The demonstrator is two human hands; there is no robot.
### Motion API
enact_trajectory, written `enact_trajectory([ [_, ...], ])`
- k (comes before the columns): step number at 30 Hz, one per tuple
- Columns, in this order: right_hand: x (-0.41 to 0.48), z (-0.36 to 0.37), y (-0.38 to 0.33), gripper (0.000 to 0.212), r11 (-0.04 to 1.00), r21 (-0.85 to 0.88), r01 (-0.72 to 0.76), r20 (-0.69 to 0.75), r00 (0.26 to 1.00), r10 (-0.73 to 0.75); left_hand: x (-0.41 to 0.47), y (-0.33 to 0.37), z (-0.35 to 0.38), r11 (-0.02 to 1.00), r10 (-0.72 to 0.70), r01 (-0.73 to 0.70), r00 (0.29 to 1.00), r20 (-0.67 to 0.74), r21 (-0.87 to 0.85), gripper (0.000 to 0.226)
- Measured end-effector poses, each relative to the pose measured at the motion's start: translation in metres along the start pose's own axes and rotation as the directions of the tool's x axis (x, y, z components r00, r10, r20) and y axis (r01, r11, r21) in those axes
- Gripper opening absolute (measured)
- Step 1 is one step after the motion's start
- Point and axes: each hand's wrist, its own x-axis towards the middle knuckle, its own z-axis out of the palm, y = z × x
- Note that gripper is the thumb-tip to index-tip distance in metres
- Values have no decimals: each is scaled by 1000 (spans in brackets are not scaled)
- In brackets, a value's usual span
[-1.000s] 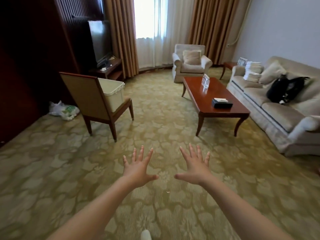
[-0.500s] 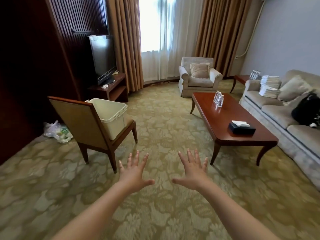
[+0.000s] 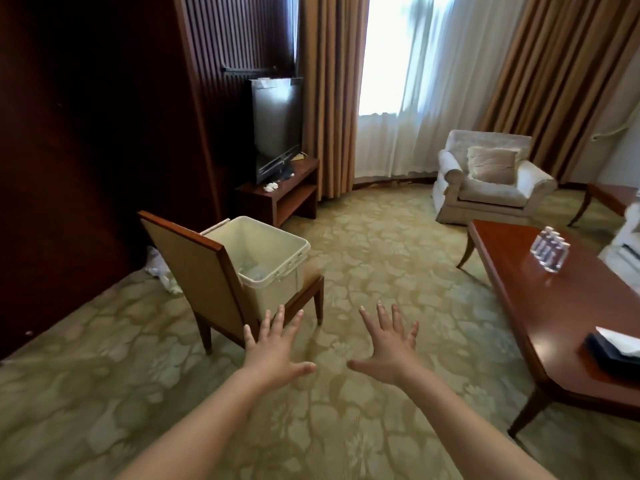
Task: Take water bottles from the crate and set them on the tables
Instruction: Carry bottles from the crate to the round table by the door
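Observation:
A cream plastic crate [image 3: 277, 244] stands on the seat of a wooden chair [image 3: 194, 271] left of centre; clear bottles [image 3: 254, 271] show dimly at its bottom. Several water bottles [image 3: 550, 250] stand grouped on the long dark-red coffee table [image 3: 540, 306] at the right. My left hand [image 3: 273, 348] and my right hand [image 3: 389, 348] are stretched out in front of me with fingers spread, holding nothing. The left hand's fingertips lie just before the chair's front edge in the picture.
A black tissue box [image 3: 613, 349] lies on the table's near end. A pale armchair [image 3: 491, 181] stands by the curtained window, a TV [image 3: 277, 128] on a low stand at the back left. A small side table [image 3: 606, 199] and white bags [image 3: 161, 271] on the carpet.
The view has swung left and moved closer to the chair with the crate. The sofa has slid out of view. Both hands stay spread and empty.

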Motion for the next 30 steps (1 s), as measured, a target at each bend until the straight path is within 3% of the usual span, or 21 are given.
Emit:
enact_trajectory([
  [11, 252, -59, -12, 110, 976, -31, 215, 12, 977, -215, 200, -24, -64, 988, -157, 157, 987, -31, -7, 106],
  [24, 528, -67, -40, 106, 922, -101, 374, 127, 924, -361, 439, -91, -80, 941, -306, 311, 950, 56, -134, 105],
  [30, 630, -59, -72, 106, 878, -116, 465, 194, 877, -439, 504, -132, -83, 884, -415, 424, 906, 88, -197, 106],
])
